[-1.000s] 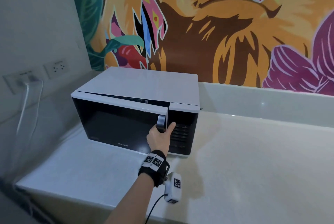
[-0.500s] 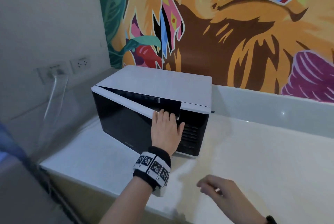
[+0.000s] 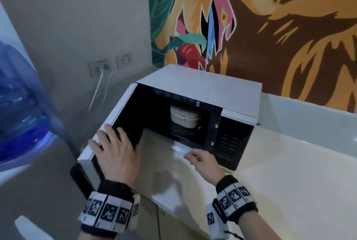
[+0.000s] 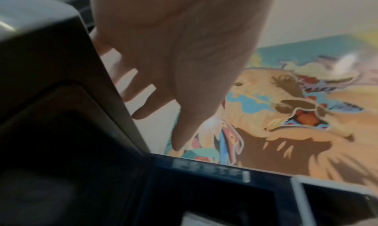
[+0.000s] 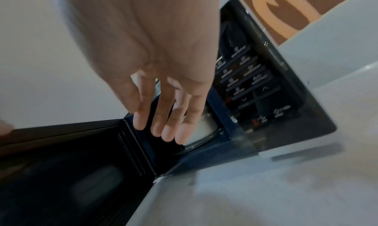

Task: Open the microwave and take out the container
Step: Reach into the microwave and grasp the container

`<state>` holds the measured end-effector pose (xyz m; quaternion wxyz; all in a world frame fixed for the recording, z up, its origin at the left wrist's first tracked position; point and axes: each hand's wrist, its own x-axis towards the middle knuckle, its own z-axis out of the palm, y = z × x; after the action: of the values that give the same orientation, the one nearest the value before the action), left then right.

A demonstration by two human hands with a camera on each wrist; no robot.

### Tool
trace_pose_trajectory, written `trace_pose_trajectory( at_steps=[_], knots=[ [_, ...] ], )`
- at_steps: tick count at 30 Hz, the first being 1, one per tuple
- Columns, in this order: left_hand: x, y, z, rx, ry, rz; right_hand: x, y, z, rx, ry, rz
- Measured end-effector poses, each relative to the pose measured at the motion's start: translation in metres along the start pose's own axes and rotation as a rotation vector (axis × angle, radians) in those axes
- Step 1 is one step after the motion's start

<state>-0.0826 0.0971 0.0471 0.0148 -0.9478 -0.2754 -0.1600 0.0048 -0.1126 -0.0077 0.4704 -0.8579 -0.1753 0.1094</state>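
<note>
cream worktop | microwave door swung wide under flat left hand | right hand empty, fingers loose, before cream lidded container inside microwave

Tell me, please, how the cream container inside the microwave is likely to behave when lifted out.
The container looks like rigid plastic, so probably stiff. Its rounded, smooth walls may be slippery. It seems to sit on a glass turntable, so it could slide if nudged; contents and weight are hidden.
</note>
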Motion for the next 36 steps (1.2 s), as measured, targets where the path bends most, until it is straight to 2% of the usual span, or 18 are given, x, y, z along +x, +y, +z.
trace_pose_trajectory(
  at_steps=[6,9,11,13,15,17,19,23,25,28,30,33,36],
  knots=[
    [0.023,-0.025,0.021,-0.047,0.081,-0.130,0.039,0.001,0.012,0.243,0.084,0.116],
    [0.032,-0.014,0.034,-0.145,0.137,-0.107,0.058,0.004,0.012,0.371,0.152,0.190],
    [0.042,0.009,0.048,-0.203,0.161,0.050,0.073,0.004,0.010,0.454,0.203,0.238],
    [0.061,0.040,0.067,-0.307,0.113,0.326,0.091,0.006,0.011,0.457,0.259,0.279],
    [0.087,0.074,0.083,-0.413,-0.034,0.578,0.110,0.005,0.013,0.341,0.311,0.281],
    [0.121,0.102,0.095,-0.464,-0.167,0.676,0.131,0.003,0.014,0.260,0.333,0.281],
    [0.158,0.122,0.109,-0.456,-0.268,0.636,0.152,0.001,0.011,0.302,0.361,0.312],
    [0.217,0.145,0.130,-0.421,-0.466,0.404,0.180,-0.001,-0.002,0.842,0.472,0.471],
    [0.233,0.150,0.136,-0.441,-0.557,0.366,0.186,-0.003,-0.007,1.011,0.491,0.481],
    [0.249,0.155,0.148,-0.530,-0.706,0.356,0.195,-0.006,-0.013,1.010,0.490,0.506],
    [0.257,0.156,0.155,-0.664,-0.783,0.289,0.201,-0.002,-0.015,0.970,0.459,0.521],
    [0.262,0.158,0.160,-0.815,-0.832,0.220,0.205,0.001,-0.017,1.007,0.433,0.531],
    [0.259,0.154,0.164,-0.909,-0.806,0.172,0.199,0.000,-0.015,1.083,0.402,0.511]
  ],
)
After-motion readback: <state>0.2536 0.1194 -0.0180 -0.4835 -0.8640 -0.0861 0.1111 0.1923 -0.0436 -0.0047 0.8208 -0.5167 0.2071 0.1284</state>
